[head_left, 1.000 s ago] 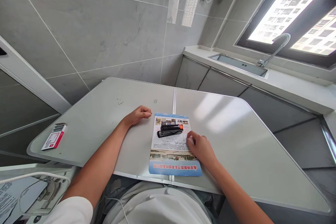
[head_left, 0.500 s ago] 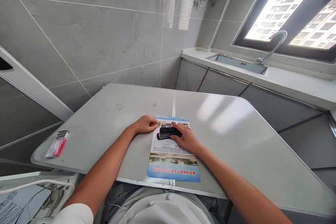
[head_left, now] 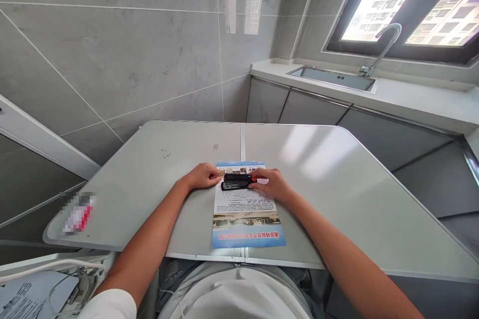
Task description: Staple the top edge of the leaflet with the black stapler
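My right hand (head_left: 274, 184) has its thumb and fingers closed round the rear end of a black stapler (head_left: 235, 181), which has a small red spot near my fingertips. The stapler's jaws are apart, its front pointing left above a printed leaflet (head_left: 243, 207). My left hand (head_left: 205, 176) is closed, fingers curled together at the leaflet's upper left edge, close to the stapler's front. Whatever its fingertips may pinch is hidden. The leaflet lies flat, with blue bands at both ends and a row of small pictures partly under the stapler.
The pale folding table (head_left: 318, 209) has a metal seam down its middle. Small staple strips (head_left: 216, 146) and loose bits (head_left: 165, 153) lie beyond my left hand. A blurred red-and-white pack (head_left: 78, 214) is at the left edge. A counter with a sink (head_left: 333, 79) stands behind right.
My right hand has shifted back toward the stapler's rear end, uncovering a red spot. The stapler sits slightly nearer my left hand. The camera view has tilted a little.
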Motion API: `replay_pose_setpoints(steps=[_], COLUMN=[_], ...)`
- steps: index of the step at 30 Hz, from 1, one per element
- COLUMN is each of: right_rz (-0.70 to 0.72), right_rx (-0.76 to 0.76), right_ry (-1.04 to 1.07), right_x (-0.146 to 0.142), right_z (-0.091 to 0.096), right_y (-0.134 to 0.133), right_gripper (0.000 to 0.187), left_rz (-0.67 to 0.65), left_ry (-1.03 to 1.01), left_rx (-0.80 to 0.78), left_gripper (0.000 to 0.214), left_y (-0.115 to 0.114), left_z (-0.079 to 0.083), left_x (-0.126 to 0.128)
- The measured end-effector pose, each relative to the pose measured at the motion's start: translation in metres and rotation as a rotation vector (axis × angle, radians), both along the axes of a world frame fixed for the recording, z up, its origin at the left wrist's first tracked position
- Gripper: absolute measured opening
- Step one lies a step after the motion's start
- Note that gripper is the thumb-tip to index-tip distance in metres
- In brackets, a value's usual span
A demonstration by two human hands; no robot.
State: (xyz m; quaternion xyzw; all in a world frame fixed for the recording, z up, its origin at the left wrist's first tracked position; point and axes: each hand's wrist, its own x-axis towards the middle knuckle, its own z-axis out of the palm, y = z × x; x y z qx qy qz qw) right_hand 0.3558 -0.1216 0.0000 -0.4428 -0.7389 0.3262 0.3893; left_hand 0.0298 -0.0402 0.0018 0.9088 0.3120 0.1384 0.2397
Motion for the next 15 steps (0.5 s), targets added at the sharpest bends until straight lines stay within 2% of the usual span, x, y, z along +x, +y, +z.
replay_pose_setpoints(steps=[3,6,12,15], right_rz=[-0.026,-0.044,-0.024,0.049], right_rx=[-0.056,-0.073,-0.018,0.075], right_ry=[0.1,0.096,0.024,0.026], right_x=[0.0,0.001,0.002,-0.004], right_z=[-0.003,-0.002,0.005,0.006], right_y=[0.003,0.005,0.001,0.0], right_gripper=[0.029,0.029,0.02,0.028], left_rz=[0.015,0.055,0.111,0.125], left_ry=[-0.037,-0.116,-0.191,-0.184], left_rx=[-0.039,-0.1,-0.167,-0.173], left_gripper=[0.045,0.047,0.048,0.048], left_y=[0.002,0.004,0.006,0.007], left_z=[-0.001,-0.003,-0.002,-0.002], left_x=[-0.005,-0.008,-0.007,-0.006])
